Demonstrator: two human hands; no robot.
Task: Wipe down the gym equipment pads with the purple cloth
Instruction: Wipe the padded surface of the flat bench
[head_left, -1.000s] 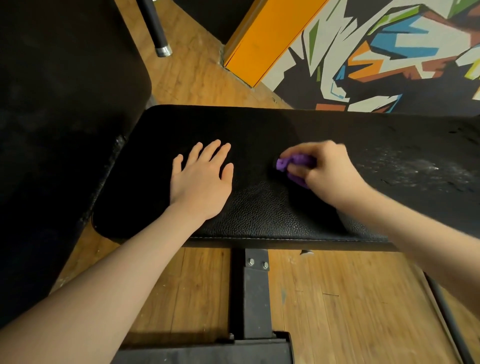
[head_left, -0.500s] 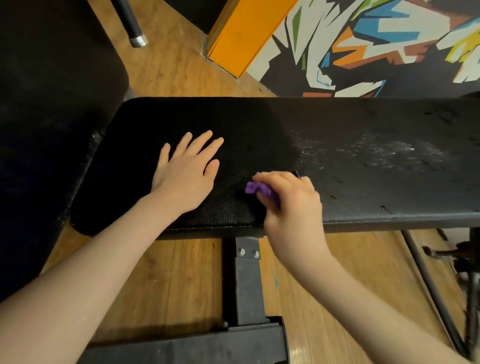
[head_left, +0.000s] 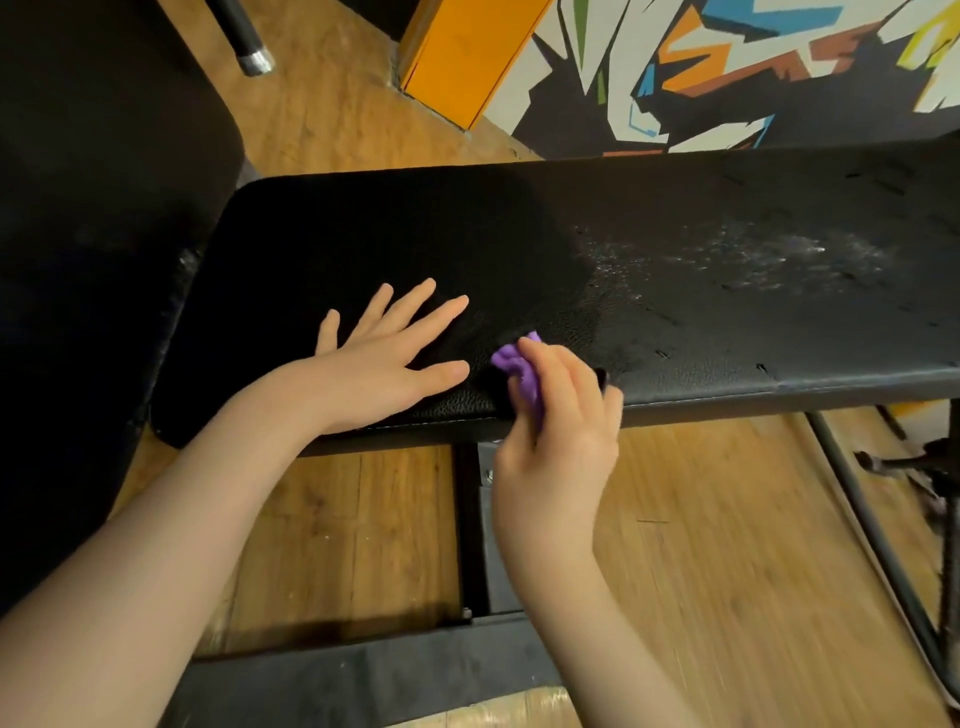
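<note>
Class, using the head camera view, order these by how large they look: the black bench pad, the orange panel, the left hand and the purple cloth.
1. black bench pad
2. orange panel, though it is cut off by the frame's top edge
3. left hand, nearer the camera, so its true rank is unsure
4. purple cloth, partly hidden in the right hand

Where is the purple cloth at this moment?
In the head view, the purple cloth is bunched in the right hand at the bench pad's near edge, just right of the flat left hand.
</note>
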